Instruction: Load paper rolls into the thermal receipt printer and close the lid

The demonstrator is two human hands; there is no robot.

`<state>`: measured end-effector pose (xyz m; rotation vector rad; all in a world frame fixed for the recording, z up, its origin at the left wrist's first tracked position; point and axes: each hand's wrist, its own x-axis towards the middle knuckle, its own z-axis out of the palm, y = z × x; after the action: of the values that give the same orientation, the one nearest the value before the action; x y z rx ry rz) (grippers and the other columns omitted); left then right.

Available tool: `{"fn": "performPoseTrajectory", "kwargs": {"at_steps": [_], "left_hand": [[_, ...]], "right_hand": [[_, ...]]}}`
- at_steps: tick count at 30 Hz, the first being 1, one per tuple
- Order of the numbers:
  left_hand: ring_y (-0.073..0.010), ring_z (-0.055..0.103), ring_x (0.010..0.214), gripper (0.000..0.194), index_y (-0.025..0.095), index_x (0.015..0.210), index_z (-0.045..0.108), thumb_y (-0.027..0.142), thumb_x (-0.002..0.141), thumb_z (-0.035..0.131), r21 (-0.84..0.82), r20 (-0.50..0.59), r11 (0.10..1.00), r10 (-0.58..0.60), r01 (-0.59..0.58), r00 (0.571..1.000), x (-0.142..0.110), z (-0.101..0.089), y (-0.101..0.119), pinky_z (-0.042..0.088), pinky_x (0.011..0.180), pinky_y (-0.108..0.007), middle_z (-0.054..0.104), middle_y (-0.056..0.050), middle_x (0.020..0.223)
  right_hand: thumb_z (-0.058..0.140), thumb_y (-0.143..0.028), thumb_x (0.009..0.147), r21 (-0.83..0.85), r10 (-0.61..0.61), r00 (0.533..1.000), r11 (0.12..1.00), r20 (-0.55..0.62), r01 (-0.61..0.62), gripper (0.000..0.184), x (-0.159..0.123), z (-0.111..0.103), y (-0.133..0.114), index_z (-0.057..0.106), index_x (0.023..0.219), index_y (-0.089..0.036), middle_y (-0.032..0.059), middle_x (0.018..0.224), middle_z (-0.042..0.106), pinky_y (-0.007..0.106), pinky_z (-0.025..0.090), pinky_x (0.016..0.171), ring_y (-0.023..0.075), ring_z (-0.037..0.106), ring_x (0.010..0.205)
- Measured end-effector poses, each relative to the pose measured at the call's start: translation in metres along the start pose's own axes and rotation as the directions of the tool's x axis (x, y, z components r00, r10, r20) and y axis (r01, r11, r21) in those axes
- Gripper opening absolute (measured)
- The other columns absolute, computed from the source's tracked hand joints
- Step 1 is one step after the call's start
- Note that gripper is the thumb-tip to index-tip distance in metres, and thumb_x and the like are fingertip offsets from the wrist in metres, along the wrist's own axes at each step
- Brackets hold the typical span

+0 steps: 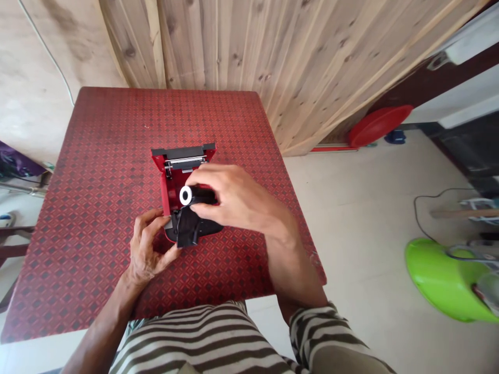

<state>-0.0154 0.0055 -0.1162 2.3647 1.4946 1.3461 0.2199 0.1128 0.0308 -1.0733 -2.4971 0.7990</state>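
Observation:
A small red and black printer (pixel 165 195) sits on the table with its lid (pixel 183 152) raised at the back. My right hand (pixel 237 197) is closed around a black roll with a white core (pixel 198 195), held just over the printer's open bay. From the roll a loose black strip (pixel 187 228) hangs down across the printer's front. My left hand (pixel 147 246) grips the front left corner of the printer, fingers at the side and thumb at the front edge. The roll and my right hand hide part of the bay.
The table (pixel 97 208) has a red patterned cover. Behind it stands a wooden plank wall (pixel 234 47). On the floor to the right are a green plastic tub (pixel 436 280) and, farther back, a red basin (pixel 380 124). A dark wooden stool (pixel 15 249) stands at the left.

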Motion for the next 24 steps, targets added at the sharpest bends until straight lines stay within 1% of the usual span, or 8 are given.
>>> {"fn": "performPoseTrajectory", "kwargs": {"at_steps": [2,6,9,12,14,17,20,24], "left_hand": [[-0.0268,0.069,0.115,0.060,0.023,0.142,0.056,0.044,0.091,0.079,-0.002,-0.002,1.000,0.004,-0.004,1.000,0.001,-0.001,0.001,0.062,0.095,-0.041,0.067,-0.014,0.128],[-0.0272,0.069,0.117,0.062,0.022,0.144,0.055,0.042,0.091,0.080,-0.004,-0.002,1.000,0.016,-0.016,1.000,0.003,-0.002,0.002,0.061,0.096,-0.041,0.067,-0.015,0.129],[-0.0274,0.068,0.119,0.064,0.020,0.144,0.055,0.040,0.090,0.081,-0.009,-0.006,1.000,0.028,-0.028,1.000,0.003,-0.002,0.001,0.061,0.098,-0.041,0.066,-0.016,0.129],[-0.0273,0.067,0.119,0.063,0.018,0.143,0.057,0.040,0.090,0.082,-0.013,-0.016,0.999,0.033,-0.033,0.999,0.003,-0.002,0.000,0.060,0.098,-0.041,0.066,-0.016,0.129],[-0.0274,0.067,0.118,0.063,0.018,0.143,0.057,0.040,0.089,0.082,-0.011,-0.014,1.000,0.025,-0.025,1.000,0.002,-0.002,0.000,0.060,0.097,-0.041,0.066,-0.016,0.130],[-0.0273,0.067,0.117,0.063,0.018,0.142,0.058,0.040,0.089,0.083,-0.009,-0.008,1.000,0.016,-0.016,1.000,0.002,-0.002,-0.001,0.060,0.097,-0.041,0.066,-0.016,0.128],[-0.0276,0.066,0.118,0.062,0.016,0.140,0.059,0.041,0.089,0.083,-0.014,0.002,1.000,0.009,-0.009,1.000,0.001,-0.001,-0.001,0.059,0.098,-0.041,0.066,-0.017,0.128],[-0.0280,0.065,0.119,0.061,0.014,0.139,0.059,0.041,0.089,0.083,-0.018,0.014,1.000,-0.002,0.002,1.000,0.000,-0.003,0.000,0.057,0.100,-0.041,0.065,-0.018,0.128]], "right_hand": [[0.075,-0.024,0.089,0.207,0.005,0.994,0.978,-0.107,0.018,0.023,-0.012,-0.009,0.017,0.075,0.112,-0.021,0.0029,0.110,0.077,0.027,0.049,0.077,0.0157,0.066,0.090],[0.075,-0.042,0.087,0.577,0.224,0.961,0.812,-0.164,-0.091,0.028,-0.026,-0.011,0.060,0.072,0.106,-0.022,-0.0008,0.093,0.070,0.023,0.043,0.060,0.0111,0.056,0.071],[0.074,-0.050,0.083,0.702,0.352,0.921,0.699,-0.169,-0.139,0.036,-0.029,0.002,0.090,0.068,0.106,-0.023,-0.0027,0.090,0.066,0.023,0.038,0.050,0.0086,0.049,0.062],[0.074,-0.052,0.080,0.735,0.424,0.884,0.660,-0.198,-0.152,0.040,-0.026,0.018,0.110,0.062,0.106,-0.024,-0.0040,0.089,0.063,0.023,0.038,0.048,0.0069,0.044,0.056],[0.073,-0.051,0.079,0.726,0.475,0.844,0.668,-0.249,-0.162,0.039,-0.023,0.029,0.118,0.057,0.102,-0.025,-0.0038,0.090,0.063,0.024,0.039,0.048,0.0065,0.044,0.055],[0.073,-0.045,0.076,0.656,0.501,0.795,0.733,-0.341,-0.180,0.034,-0.021,0.043,0.126,0.052,0.096,-0.026,-0.0037,0.090,0.063,0.025,0.044,0.054,0.0087,0.051,0.060],[0.069,-0.038,0.077,0.535,0.463,0.760,0.825,-0.457,-0.181,0.026,-0.022,0.057,0.132,0.055,0.095,-0.026,-0.0016,0.091,0.065,0.030,0.051,0.068,0.0146,0.060,0.074],[0.066,-0.039,0.081,0.402,0.383,0.741,0.900,-0.551,-0.167,0.020,-0.021,0.067,0.134,0.061,0.095,-0.026,0.0014,0.090,0.068,0.037,0.051,0.081,0.0195,0.062,0.081]]}}
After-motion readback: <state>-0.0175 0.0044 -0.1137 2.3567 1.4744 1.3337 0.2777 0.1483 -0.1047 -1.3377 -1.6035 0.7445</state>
